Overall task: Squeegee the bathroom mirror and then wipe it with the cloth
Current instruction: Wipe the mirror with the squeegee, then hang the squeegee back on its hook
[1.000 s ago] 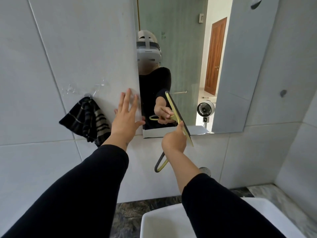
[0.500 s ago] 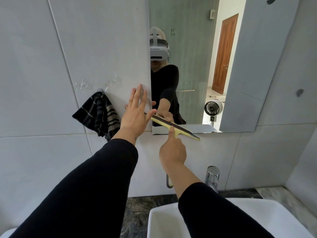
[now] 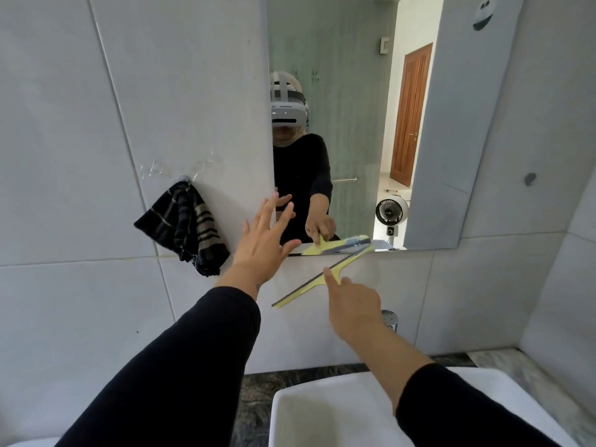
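The bathroom mirror (image 3: 348, 101) hangs on the tiled wall ahead. My right hand (image 3: 353, 304) grips the yellow squeegee (image 3: 317, 278), index finger laid along its neck. Its blade slants from lower left to upper right, and the upper tip touches the mirror's bottom edge. My left hand (image 3: 263, 243) is open with fingers spread, by the mirror's lower left corner. A dark striped cloth (image 3: 183, 224) hangs from a wall hook, left of my left hand.
A white sink basin (image 3: 306, 417) sits below on a dark marbled counter (image 3: 254, 398). A chrome tap (image 3: 390, 319) shows behind my right wrist. Pale wall tiles surround the mirror, which reflects a door, a small fan and the person.
The squeegee has swung from upright to a shallow slant and dropped to the mirror's bottom edge and the tile below. My left hand lifted slightly off the wall, staying spread.
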